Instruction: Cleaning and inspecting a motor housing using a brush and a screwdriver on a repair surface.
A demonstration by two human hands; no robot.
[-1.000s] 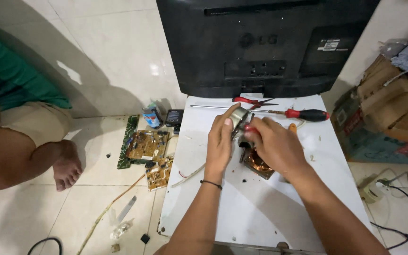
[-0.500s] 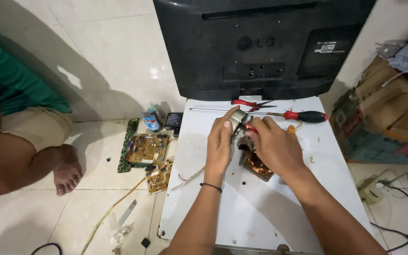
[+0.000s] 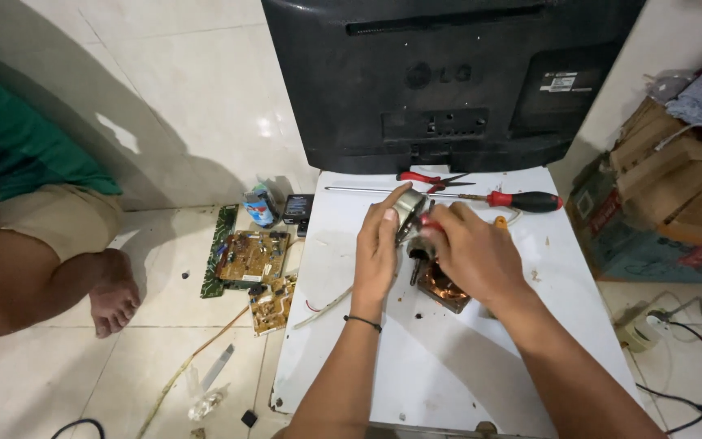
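Both forearms extend forward and converge at centre. The left hand (image 3: 381, 244) stands edge-up, fingers straight, thumb uppermost, with a dark band at the wrist. The right hand (image 3: 471, 254) lies palm-down, fingers curled in a closed grip.

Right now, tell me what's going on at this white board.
A person works over the white board on the floor. The left hand steadies a small metal motor part; the right hand covers a copper-wound coil. A red-handled screwdriver lies beyond, before a black television. Another person sits nearby.
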